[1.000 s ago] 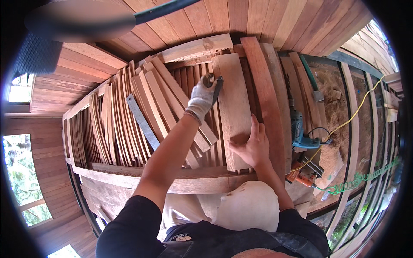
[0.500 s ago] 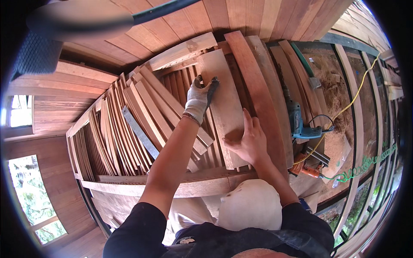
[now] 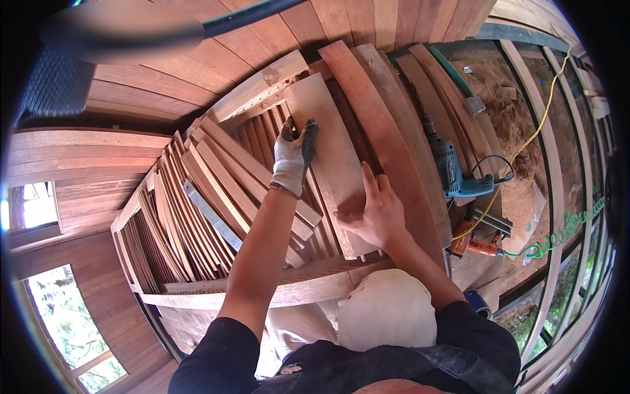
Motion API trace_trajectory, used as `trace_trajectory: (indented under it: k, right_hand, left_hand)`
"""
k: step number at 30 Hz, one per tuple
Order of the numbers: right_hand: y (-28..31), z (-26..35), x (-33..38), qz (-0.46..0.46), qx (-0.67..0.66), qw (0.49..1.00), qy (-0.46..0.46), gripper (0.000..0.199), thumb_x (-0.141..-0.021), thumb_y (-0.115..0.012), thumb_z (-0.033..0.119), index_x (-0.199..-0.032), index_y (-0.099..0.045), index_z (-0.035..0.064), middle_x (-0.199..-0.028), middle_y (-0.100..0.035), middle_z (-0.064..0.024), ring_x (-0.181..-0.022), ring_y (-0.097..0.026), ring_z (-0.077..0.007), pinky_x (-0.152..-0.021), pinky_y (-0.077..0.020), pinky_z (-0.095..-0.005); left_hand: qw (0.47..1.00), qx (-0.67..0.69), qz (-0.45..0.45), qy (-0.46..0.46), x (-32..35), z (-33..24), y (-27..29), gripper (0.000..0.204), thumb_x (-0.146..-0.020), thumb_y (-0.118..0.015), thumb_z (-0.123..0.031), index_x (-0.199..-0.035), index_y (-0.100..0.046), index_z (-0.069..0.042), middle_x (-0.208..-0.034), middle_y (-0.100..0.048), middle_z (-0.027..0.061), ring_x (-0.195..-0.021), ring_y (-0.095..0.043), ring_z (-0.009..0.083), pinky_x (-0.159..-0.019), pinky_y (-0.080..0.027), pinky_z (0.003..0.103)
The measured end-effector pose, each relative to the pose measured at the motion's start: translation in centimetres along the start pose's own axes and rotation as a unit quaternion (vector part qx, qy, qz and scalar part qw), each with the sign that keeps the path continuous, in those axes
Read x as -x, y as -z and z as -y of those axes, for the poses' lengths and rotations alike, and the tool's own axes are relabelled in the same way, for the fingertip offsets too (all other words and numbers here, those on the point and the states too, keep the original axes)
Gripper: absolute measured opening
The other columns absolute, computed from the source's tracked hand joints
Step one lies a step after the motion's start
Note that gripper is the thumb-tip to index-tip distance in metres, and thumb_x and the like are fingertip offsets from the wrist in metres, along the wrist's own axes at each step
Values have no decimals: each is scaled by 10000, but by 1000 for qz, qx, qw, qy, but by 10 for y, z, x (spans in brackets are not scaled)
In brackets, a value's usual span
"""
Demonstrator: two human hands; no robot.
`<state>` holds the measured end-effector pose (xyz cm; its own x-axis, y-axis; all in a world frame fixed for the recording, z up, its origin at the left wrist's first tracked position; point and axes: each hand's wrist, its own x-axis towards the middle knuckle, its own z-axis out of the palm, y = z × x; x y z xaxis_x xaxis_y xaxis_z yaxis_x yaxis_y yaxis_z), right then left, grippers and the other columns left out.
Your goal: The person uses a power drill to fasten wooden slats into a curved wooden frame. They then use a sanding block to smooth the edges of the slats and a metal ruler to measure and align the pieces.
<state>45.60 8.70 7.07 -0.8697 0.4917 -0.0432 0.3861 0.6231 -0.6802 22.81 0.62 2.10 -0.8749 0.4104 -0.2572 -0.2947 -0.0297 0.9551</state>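
A wide, flat wooden board (image 3: 328,151) lies lengthwise over a frame of narrow slats, under both of my hands. My left hand (image 3: 293,151), in a pale glove with dark fingertips, is closed at the board's left edge, its thumb on the top face and its other fingers curled by the edge. Nearer me, my bare right hand (image 3: 375,213) spans the board, thumb toward the left edge and fingers along the right one. The fingers' undersides are hidden. A reddish board (image 3: 387,125) lies just right of it.
Loose wooden strips (image 3: 216,171) and a metal straightedge (image 3: 213,215) lie on the left. To the right are a blue power drill (image 3: 453,172), an orange air tool (image 3: 482,247) with a green coiled hose (image 3: 558,240), and a yellow cord (image 3: 539,141). A wooden rail (image 3: 315,285) borders the near side.
The view has shifted slightly, so the boards and tools sit a little differently in the picture. Both hands keep nearly the same places on the board.
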Motion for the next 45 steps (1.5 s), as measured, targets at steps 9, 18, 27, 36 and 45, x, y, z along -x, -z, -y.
trace_trajectory:
  k: [9,18,27,36,45]
  right_hand:
    - [-3,0,0,-19,7,1000,17,1114,-635,-898,441,-1514,-374,-1,-1058,-564,-174,-885,-656,-347,-759,-573,-422]
    - [-2,0,0,-18,32,999,22,1090,-628,-878,454,-1492,-411,-20,-1022,-570,-172,-866,-670,-336,-710,-589,-422]
    - [-3,-1,0,-23,28,999,32,1118,-633,-882,479,-1504,-394,-25,-1014,-567,-171,-823,-664,-330,-691,-581,-413]
    - [-4,-1,1,-28,36,998,37,1120,-632,-879,471,-1508,-392,-28,-1007,-562,-155,-812,-658,-310,-679,-581,-395]
    - [-3,1,0,-28,43,998,41,1099,-610,-884,445,-1479,-428,-49,-998,-566,-165,-833,-668,-308,-663,-591,-390]
  left_hand:
    - [1000,26,5,-5,-1,5,7,387,-954,-729,-97,-1308,-610,5,-1127,-692,38,-1017,-665,118,-906,-531,238]
    - [995,-83,-44,14,8,-15,-7,447,-954,-689,-2,-1373,-536,26,-1154,-701,105,-1003,-704,169,-888,-586,256]
    - [1000,-15,-8,-17,3,1,7,404,-954,-719,-94,-1324,-586,-2,-1129,-698,35,-1011,-666,120,-899,-529,242]
    - [1000,-16,-10,-14,5,-2,5,454,-934,-739,-67,-1344,-568,24,-1177,-694,50,-1069,-661,133,-964,-511,256]
    - [1000,-17,-20,-8,5,-1,6,477,-943,-738,-93,-1364,-554,31,-1186,-687,54,-1089,-651,135,-975,-509,253]
